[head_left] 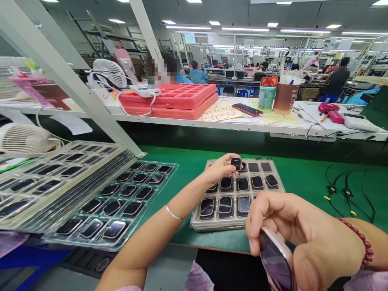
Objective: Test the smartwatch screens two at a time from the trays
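Note:
My left hand (220, 170) is closed on a square smartwatch case (236, 163) with a dark screen, held above the back row of a clear plastic tray (197, 224). Rows of similar dark-screened watch cases, such as one watch case (225, 205), lie in that tray's pockets. Close to the camera, my right hand (298, 234) grips a pink-framed smartwatch case (275, 258) between thumb and fingers. Its glossy dark screen is tilted to the left, and the lower part runs out of view. The right hand covers the tray's front right corner.
On the left, a clear tray of watch cases (145, 218) lies beside a tall stack of filled trays (100, 190). Thin black cables (345, 192) rest on the green mat at right. A shelf (224, 126) behind carries red foam trays (169, 109), a phone (247, 109) and cups.

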The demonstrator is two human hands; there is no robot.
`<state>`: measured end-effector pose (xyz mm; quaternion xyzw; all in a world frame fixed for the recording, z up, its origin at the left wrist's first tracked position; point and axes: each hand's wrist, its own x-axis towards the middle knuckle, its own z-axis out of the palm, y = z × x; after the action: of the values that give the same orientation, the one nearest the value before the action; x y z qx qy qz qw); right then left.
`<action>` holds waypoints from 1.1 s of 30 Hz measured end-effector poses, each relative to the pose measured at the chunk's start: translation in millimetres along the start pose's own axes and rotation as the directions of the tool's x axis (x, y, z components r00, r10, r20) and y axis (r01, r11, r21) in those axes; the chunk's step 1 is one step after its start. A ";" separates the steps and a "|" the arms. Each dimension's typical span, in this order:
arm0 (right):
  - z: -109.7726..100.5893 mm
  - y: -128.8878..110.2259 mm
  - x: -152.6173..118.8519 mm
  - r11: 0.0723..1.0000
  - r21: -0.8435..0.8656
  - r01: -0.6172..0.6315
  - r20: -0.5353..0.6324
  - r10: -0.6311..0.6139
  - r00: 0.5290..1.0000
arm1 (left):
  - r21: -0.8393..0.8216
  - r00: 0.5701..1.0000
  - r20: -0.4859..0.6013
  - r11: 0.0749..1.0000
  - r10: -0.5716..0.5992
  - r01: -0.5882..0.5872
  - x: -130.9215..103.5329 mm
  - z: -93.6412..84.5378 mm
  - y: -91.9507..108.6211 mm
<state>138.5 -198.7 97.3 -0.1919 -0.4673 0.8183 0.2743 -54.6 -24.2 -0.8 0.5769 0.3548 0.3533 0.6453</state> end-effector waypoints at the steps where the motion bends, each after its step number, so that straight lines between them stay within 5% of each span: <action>1: 1.4 -0.2 -0.8 1.000 0.023 -0.016 -0.005 0.016 1.000 | 0.009 1.000 0.003 1.000 -0.014 0.014 0.8 0.9 -6.1; 9: -8.0 7.3 6.4 0.994 0.071 0.077 -0.003 -0.077 0.997 | 0.080 0.998 -0.064 0.997 0.026 -0.021 -5.1 0.9 -12.6; 13: -53.9 5.2 27.8 0.972 -0.132 0.193 -0.100 -0.206 0.973 | 0.103 0.993 -0.086 0.992 0.082 -0.073 -6.9 4.4 -15.3; 17: -111.9 14.5 46.3 0.944 -0.297 0.146 -0.320 -0.242 0.916 | 0.115 0.994 -0.033 0.988 0.109 -0.105 -7.5 7.1 -20.4; 21: -143.5 28.5 52.6 0.938 -0.330 0.104 -0.370 -0.230 0.900 | 0.106 0.992 0.006 0.986 0.125 -0.125 -7.8 5.8 -24.6; 28: -155.1 35.3 65.9 0.930 -0.355 0.097 -0.353 -0.230 0.907 | 0.128 0.991 -0.010 0.983 0.131 -0.129 -6.6 8.7 -17.7; 33: -126.0 20.7 40.9 0.961 -0.209 0.182 -0.235 -0.230 0.944 | -0.135 0.990 0.113 0.989 0.080 -0.064 -44.2 7.9 19.7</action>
<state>173.1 -98.4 15.2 -0.2709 -0.5192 0.7061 0.3981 -70.8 -64.7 21.6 0.5657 0.2708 0.3641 0.6885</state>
